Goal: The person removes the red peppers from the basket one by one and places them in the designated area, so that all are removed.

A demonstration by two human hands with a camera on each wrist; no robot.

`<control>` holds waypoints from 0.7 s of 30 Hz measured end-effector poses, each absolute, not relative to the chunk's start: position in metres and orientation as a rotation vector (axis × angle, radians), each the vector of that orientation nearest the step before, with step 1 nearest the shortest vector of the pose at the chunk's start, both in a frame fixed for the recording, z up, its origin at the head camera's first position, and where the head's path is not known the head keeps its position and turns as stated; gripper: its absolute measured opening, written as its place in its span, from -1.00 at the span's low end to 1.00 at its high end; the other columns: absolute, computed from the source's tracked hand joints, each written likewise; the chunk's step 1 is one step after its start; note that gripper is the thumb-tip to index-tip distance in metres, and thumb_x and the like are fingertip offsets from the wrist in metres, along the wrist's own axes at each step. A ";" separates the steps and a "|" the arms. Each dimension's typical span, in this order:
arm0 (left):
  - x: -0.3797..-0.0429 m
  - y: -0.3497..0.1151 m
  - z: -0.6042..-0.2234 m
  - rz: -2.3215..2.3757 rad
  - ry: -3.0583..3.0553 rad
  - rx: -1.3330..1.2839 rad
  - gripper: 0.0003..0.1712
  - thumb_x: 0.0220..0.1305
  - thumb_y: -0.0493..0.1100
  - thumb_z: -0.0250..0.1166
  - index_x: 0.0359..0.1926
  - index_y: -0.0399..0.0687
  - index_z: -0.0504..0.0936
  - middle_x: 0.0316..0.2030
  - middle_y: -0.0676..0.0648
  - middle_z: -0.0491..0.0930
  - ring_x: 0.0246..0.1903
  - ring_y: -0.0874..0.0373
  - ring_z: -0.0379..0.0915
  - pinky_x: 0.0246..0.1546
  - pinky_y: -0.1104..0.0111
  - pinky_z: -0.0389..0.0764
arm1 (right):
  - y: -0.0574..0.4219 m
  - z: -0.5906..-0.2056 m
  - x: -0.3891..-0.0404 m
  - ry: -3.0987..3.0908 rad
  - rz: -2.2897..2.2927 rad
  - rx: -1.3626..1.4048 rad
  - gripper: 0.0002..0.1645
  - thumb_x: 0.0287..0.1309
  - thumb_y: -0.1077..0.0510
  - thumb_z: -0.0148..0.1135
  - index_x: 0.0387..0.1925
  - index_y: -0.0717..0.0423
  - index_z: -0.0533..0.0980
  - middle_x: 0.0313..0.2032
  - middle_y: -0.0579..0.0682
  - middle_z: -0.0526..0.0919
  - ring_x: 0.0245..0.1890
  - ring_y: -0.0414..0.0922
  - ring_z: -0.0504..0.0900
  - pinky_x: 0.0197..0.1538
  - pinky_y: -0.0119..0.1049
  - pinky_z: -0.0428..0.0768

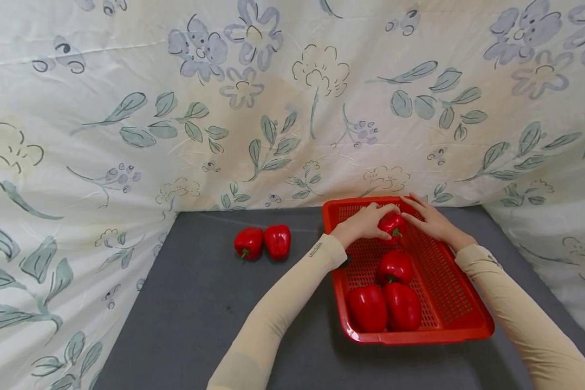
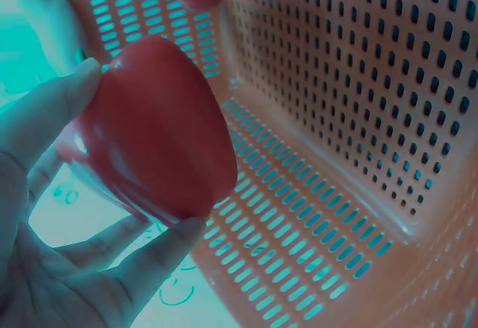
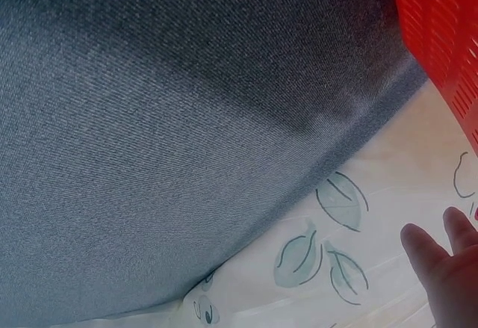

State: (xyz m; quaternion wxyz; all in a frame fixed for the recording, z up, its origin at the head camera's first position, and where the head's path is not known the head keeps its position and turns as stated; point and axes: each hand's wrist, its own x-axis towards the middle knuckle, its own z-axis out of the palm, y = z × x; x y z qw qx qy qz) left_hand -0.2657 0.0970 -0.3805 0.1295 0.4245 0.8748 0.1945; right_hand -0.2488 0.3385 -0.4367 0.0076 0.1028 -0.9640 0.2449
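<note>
Over the far end of the red basket (image 1: 419, 337), an oblong of perforated plastic, the left hand (image 1: 363, 222) grasps a glossy, blocky pepper (image 2: 160, 134) between thumb and fingers. The right hand (image 1: 431, 221) is released, fingers extended beside the basket's right rim. Three smooth, rounded peppers (image 1: 395, 267) sit nearer in the basket; two shiny peppers (image 1: 277, 242) lie side by side on the dark, fabric-textured bench (image 1: 200, 303)

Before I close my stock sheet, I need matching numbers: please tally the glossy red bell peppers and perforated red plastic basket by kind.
Perforated red plastic basket: 1
Glossy red bell peppers: 6 (3 lying in the basket, 2 on the dark grey tabletop, 1 gripped by the left hand)
Total: 7
</note>
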 end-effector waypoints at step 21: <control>-0.261 0.083 -0.361 0.639 2.533 1.330 -0.20 0.08 -0.01 0.36 0.29 0.34 0.17 0.19 -0.03 0.27 0.07 0.17 0.28 -0.04 0.43 0.51 | 0.344 -0.440 -0.251 -3.000 0.744 0.372 -0.24 0.32 -0.12 -0.07 0.41 0.12 0.01 0.41 0.26 -0.18 0.34 0.37 -0.10 0.18 0.41 -0.03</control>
